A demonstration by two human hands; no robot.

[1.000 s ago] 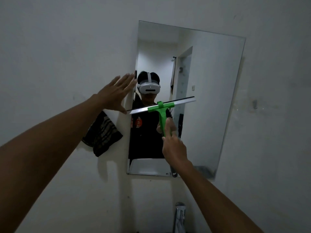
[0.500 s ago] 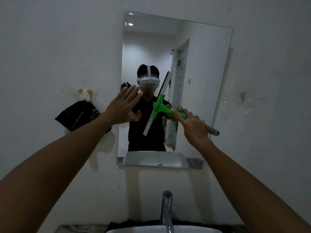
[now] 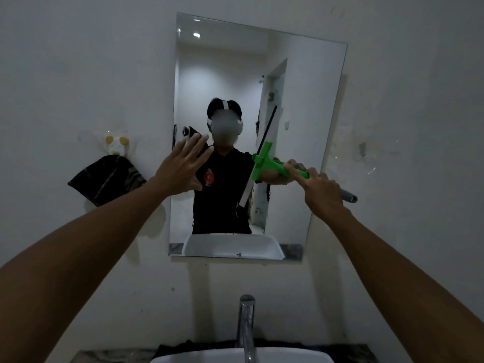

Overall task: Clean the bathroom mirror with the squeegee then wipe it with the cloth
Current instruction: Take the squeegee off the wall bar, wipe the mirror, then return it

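One mirror [image 3: 301, 100], one squeegee [image 3: 264, 163], one cloth [image 3: 107, 179], one tap [image 3: 246, 323], one basin [image 3: 199, 358]. My right hand [image 3: 320, 192] has its grip closed around the squeegee's handle, index finger along it. Squeegee: green T-head and handle, grey end, long pale blade with dark edge, tilted steeply against the mirror's middle. My left hand [image 3: 183, 166] is spread flat, grip open, at the mirror's left edge. Dark striped cloth hangs on a wall hook [image 3: 115, 145] left of the mirror.

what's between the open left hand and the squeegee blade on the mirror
In the head view, only bare mirror glass lies between the left hand and the squeegee; it shows the person's reflection. The right hand holds the squeegee handle.
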